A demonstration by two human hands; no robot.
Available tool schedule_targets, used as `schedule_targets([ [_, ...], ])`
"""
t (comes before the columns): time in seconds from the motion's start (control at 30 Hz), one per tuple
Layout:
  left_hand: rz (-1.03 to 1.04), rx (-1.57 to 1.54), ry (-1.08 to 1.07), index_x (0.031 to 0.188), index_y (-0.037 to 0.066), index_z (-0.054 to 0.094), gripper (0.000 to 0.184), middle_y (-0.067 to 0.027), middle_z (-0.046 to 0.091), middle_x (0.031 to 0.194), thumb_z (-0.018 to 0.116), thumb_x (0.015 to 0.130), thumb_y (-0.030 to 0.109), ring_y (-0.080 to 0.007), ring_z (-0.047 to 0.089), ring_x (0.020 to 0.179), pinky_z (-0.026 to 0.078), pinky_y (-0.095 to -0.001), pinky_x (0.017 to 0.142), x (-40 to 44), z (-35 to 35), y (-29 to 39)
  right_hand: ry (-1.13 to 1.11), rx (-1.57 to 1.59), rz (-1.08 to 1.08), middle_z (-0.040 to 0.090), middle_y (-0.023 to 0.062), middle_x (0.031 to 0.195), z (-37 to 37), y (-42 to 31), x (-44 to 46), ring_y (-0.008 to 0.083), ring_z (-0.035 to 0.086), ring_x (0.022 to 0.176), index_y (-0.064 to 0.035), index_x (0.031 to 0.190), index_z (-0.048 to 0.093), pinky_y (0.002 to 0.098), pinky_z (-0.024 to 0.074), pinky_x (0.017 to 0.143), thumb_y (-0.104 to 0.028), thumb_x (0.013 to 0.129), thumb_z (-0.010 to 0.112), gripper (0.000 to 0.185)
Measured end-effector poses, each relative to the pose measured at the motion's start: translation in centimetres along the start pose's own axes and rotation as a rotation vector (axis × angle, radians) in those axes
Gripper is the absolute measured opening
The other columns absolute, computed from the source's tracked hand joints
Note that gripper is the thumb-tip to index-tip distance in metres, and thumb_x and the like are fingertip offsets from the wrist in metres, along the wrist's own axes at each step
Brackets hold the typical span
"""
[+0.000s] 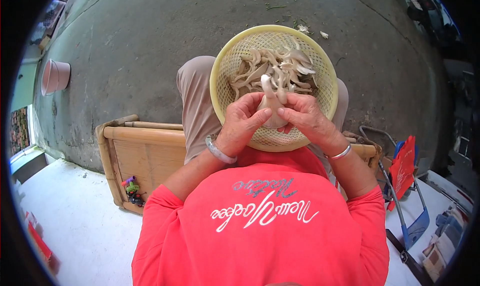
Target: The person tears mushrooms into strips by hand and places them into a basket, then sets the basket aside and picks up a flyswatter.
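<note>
Between my two hands is a pale oyster mushroom (271, 106), its white stem pointing away from me. My left hand (244, 118) pinches its left edge between thumb and fingers. On the other side my right hand (306, 117) grips it the same way, thumb on top. Both hands are over the near part of a yellow plastic basket (220, 76), which rests on my lap. Inside the basket lies a heap of torn oyster mushroom strips (295, 63), just beyond my fingers.
I sit on a bamboo bench (145, 136), with a small colourful toy (132, 188) on its left part. A pink bucket (56, 77) stands far left on the concrete floor. Mushroom scraps (303, 29) lie beyond the basket. At right is a folding metal frame with a red bag (402, 168).
</note>
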State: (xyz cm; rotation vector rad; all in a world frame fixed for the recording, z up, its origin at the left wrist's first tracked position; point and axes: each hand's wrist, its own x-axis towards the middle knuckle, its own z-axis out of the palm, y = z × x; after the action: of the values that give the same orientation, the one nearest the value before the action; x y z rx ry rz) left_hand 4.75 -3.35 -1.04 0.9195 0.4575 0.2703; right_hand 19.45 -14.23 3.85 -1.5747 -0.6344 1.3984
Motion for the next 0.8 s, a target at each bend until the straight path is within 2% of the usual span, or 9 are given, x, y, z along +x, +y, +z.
schedule_targets([
  [0.07, 0.008, 0.01, 0.013, 0.118, -0.004, 0.053, 0.032, -0.0072, 0.062, 0.106, 0.06, 0.089, 0.008, -0.0119, 0.058, 0.096, 0.047, -0.0265, 0.085, 0.1, -0.3, -0.7, 0.005, -0.015, -0.024, 0.061, 0.0007, 0.08, 0.3, 0.6, 0.2, 0.0036, 0.056, 0.065, -0.0012, 0.112, 0.059, 0.0181, 0.0477, 0.054, -0.011, 0.091, 0.051, 0.025],
  [0.13, 0.017, 0.018, 0.024, 0.115, -0.003, 0.056, 0.029, -0.0061, 0.064, 0.104, 0.06, 0.089, 0.009, -0.0113, 0.059, 0.095, 0.047, -0.0262, 0.084, 0.2, -0.5, -1.1, 0.048, -0.144, -0.173, 0.063, 0.0015, 0.082, 0.5, 1.0, 0.4, 0.0045, 0.058, 0.066, -0.0016, 0.112, 0.06, 0.019, 0.0488, 0.054, -0.012, 0.093, 0.051, 0.024],
  [0.17, 0.025, 0.015, 0.039, 0.113, -0.003, 0.057, 0.026, -0.006, 0.064, 0.103, 0.06, 0.089, 0.008, -0.0109, 0.058, 0.095, 0.047, -0.0264, 0.084, 0.2, -0.4, -1.2, 0.05, -0.142, -0.176, 0.063, 0.0015, 0.082, 0.5, 1.0, 0.3, 0.0045, 0.058, 0.066, -0.0016, 0.112, 0.06, 0.019, 0.0488, 0.054, -0.012, 0.093, 0.051, 0.024],
  [0.27, 0.038, 0.003, 0.061, 0.111, -0.003, 0.058, 0.023, -0.0056, 0.064, 0.102, 0.058, 0.089, 0.006, -0.0106, 0.059, 0.094, 0.047, -0.0266, 0.084, 0.0, -0.3, -1.0, 0.1, -0.056, -0.109, 0.064, 0.0025, 0.081, 0.3, 0.9, 0.2, 0.0055, 0.06, 0.065, -0.0004, 0.109, 0.062, 0.0197, 0.049, 0.053, -0.013, 0.094, 0.05, 0.023],
  [0.37, 0.039, -0.034, 0.086, 0.111, -0.003, 0.058, 0.023, -0.0056, 0.064, 0.101, 0.057, 0.089, 0.005, -0.0107, 0.059, 0.092, 0.047, -0.0265, 0.084, 0.0, -0.5, -1.0, 0.089, 0.161, -0.009, 0.064, 0.0033, 0.079, -0.3, 0.8, 0.1, 0.0064, 0.06, 0.064, 0.0017, 0.105, 0.063, 0.0205, 0.0489, 0.053, -0.016, 0.094, 0.051, 0.024],
  [0.43, 0.036, -0.061, 0.103, 0.111, -0.003, 0.057, 0.023, -0.0058, 0.064, 0.101, 0.056, 0.089, 0.005, -0.0109, 0.059, 0.092, 0.047, -0.0264, 0.084, 0.0, -0.5, -1.0, 0.08, -0.033, -0.075, 0.063, 0.0035, 0.078, -0.5, 1.2, 0.2, 0.0077, 0.06, 0.065, 0.0026, 0.101, 0.063, 0.021, 0.049, 0.054, -0.018, 0.093, 0.053, 0.024],
  [0.53, 0.039, 0.01, 0.135, 0.112, -0.003, 0.057, 0.024, -0.0057, 0.063, 0.101, 0.056, 0.089, 0.005, -0.0104, 0.058, 0.092, 0.047, -0.0261, 0.084, 0.0, -0.2, -0.9, -0.001, -0.064, -0.04, 0.063, 0.0036, 0.077, -0.4, 0.7, 0.0, 0.0086, 0.06, 0.066, 0.0025, 0.096, 0.063, 0.0216, 0.0499, 0.056, -0.015, 0.09, 0.056, 0.021],
  [0.73, 0.012, 0.058, 0.035, 0.113, -0.003, 0.056, 0.027, -0.0049, 0.063, 0.101, 0.06, 0.088, 0.007, -0.009, 0.058, 0.091, 0.048, -0.0252, 0.081, 0.0, -0.4, -0.6, 0.065, -0.147, -0.132, 0.062, 0.0046, 0.073, -0.2, 1.6, 0.6, 0.01, 0.059, 0.065, 0.0035, 0.09, 0.063, 0.0257, 0.0491, 0.057, -0.009, 0.084, 0.057, 0.015],
  [0.8, -0.015, 0.208, 0.014, 0.113, -0.003, 0.056, 0.028, -0.0052, 0.063, 0.101, 0.061, 0.087, 0.007, -0.0087, 0.058, 0.089, 0.048, -0.0244, 0.079, 0.1, -0.8, -0.8, 0.076, -0.192, -0.148, 0.062, 0.0067, 0.072, 0.0, 2.0, 0.6, 0.0112, 0.059, 0.064, 0.0037, 0.089, 0.063, 0.0276, 0.049, 0.057, -0.009, 0.082, 0.058, 0.015],
])
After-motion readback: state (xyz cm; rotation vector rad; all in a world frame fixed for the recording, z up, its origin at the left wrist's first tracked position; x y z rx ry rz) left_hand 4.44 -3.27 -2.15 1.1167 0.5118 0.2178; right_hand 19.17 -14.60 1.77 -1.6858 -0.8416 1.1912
